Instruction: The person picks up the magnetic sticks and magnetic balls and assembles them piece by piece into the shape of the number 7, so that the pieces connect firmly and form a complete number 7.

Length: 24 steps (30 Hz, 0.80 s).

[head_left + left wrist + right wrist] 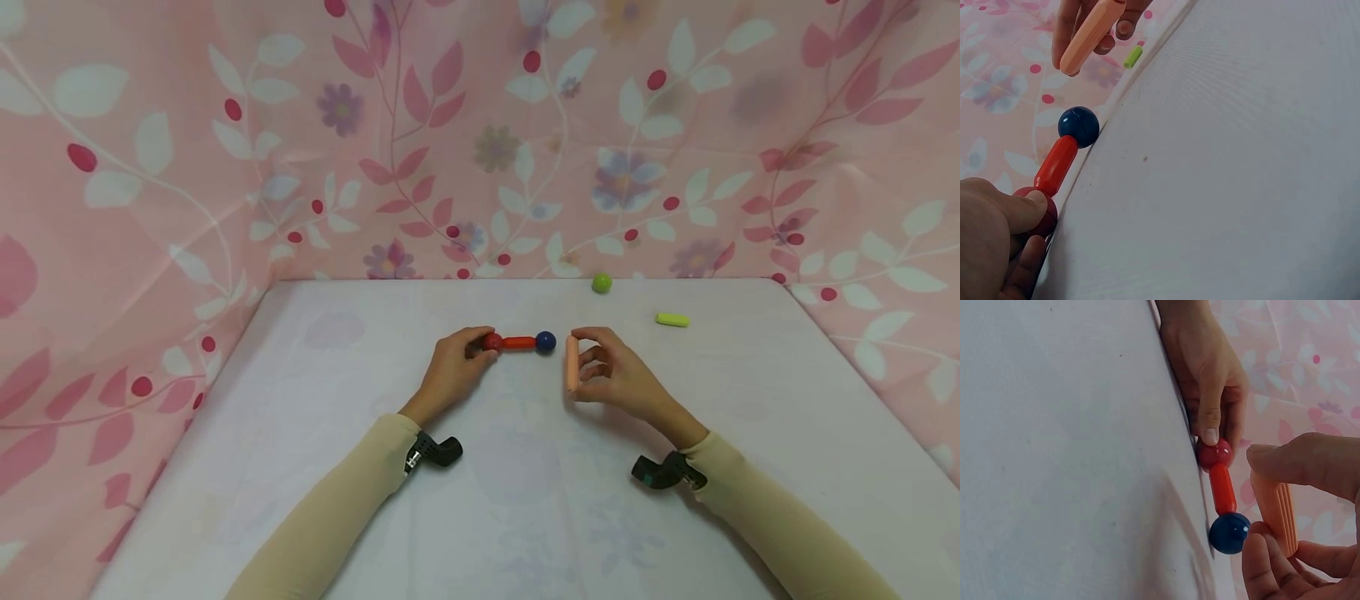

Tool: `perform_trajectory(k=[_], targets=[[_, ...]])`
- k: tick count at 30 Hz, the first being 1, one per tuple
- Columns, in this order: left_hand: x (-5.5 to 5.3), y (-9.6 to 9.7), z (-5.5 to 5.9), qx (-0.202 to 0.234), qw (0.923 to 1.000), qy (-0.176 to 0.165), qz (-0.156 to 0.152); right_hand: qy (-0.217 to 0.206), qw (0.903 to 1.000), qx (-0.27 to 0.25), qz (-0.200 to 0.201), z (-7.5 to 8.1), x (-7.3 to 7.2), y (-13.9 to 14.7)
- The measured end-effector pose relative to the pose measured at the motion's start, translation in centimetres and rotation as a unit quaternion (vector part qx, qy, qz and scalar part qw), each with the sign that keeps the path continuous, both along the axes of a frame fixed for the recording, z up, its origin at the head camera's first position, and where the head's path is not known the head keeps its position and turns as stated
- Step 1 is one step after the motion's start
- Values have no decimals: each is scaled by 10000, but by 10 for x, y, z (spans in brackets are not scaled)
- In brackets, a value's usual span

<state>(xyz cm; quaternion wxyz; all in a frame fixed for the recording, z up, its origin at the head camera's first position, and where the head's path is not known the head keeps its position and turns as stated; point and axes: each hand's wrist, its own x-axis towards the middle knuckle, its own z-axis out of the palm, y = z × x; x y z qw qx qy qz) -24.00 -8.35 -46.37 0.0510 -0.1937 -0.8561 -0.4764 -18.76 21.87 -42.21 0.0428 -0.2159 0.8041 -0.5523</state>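
Observation:
My left hand pinches a dark red ball between thumb and fingers. A red ridged rod joins that ball to a dark blue ball, all in one line. To the right, my right hand holds an orange ridged rod by its ends, thumb at the near end and a finger at the far one. A small gap separates the orange rod from the blue ball. In the right wrist view the orange rod shows its grooves beside the blue ball.
A green ball lies by the table's back edge. Right of it and nearer is a short yellow-green rod. White cloth covers the table, and a pink floral curtain hangs behind it.

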Motion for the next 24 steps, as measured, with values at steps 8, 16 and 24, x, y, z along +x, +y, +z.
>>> perform_trajectory(k=[8, 16, 24], targets=[[2, 0, 2, -14, 10000, 11, 5, -52, 9999, -108, 34, -3, 2, -8], [2, 0, 5, 1, 10000, -20, -12, -162, 9998, -16, 84, -8, 3, -15], [1, 0, 3, 39, 10000, 62, -37, -136, 9998, 111, 122, -12, 4, -18]])
